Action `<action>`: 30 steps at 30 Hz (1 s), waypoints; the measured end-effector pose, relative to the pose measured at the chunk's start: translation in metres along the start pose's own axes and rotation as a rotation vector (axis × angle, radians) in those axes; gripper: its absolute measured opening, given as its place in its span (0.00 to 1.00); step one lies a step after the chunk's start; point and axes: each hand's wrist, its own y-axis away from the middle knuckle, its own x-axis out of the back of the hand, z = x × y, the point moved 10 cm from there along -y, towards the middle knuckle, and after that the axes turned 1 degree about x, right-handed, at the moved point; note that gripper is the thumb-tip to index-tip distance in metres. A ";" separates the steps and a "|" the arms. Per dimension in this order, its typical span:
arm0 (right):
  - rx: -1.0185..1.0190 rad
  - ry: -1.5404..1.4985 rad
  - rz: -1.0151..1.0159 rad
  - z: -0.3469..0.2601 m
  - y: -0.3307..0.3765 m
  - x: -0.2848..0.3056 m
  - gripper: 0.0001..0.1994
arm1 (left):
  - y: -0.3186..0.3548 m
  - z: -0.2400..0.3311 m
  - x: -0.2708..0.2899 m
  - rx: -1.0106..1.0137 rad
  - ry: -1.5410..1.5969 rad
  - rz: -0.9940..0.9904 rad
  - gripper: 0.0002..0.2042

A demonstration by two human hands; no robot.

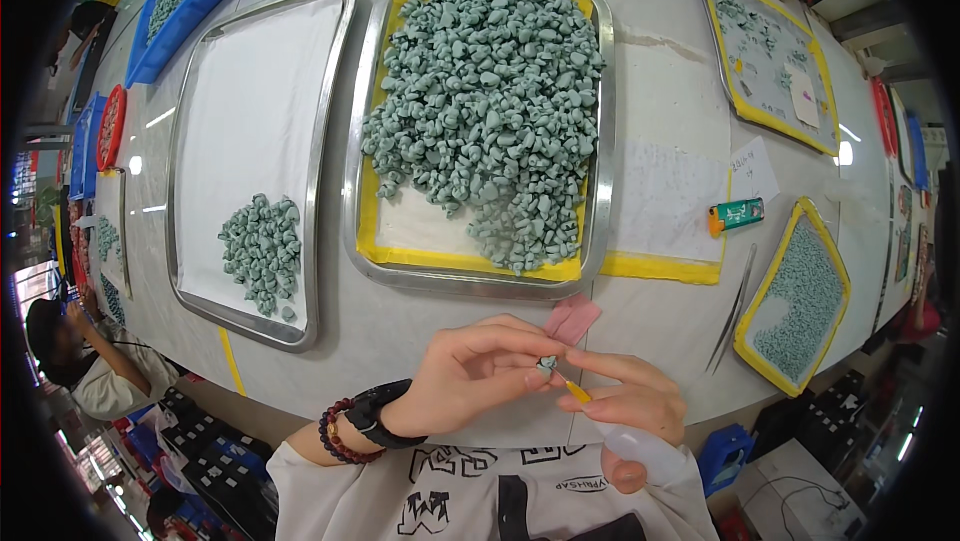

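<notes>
Between the fingertips of my left hand (478,371) is a small grey-green moulded piece (546,365), held low near my chest. My right hand (634,396) pinches a small tool with a yellow part (577,392), its tip close to the piece; the tip is too small to make out. Beyond my hands stands a metal tray (480,284) heaped with similar grey-green pieces (490,91). Another metal tray (245,71), lined in white, lies to its left with a smaller pile (262,256) in its near corner.
A pink scrap (573,319) lies just beyond my fingers. To the right are tweezers (735,306), a green and orange lighter (736,216) and a yellow-edged tray of tiny grey-green bits (800,291). A blue bin (150,56) stands far left. Another person (95,361) sits at the left.
</notes>
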 end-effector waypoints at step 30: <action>-0.080 -0.120 0.027 0.007 0.012 0.004 0.24 | 0.001 -0.002 0.004 -0.040 -0.077 0.025 0.13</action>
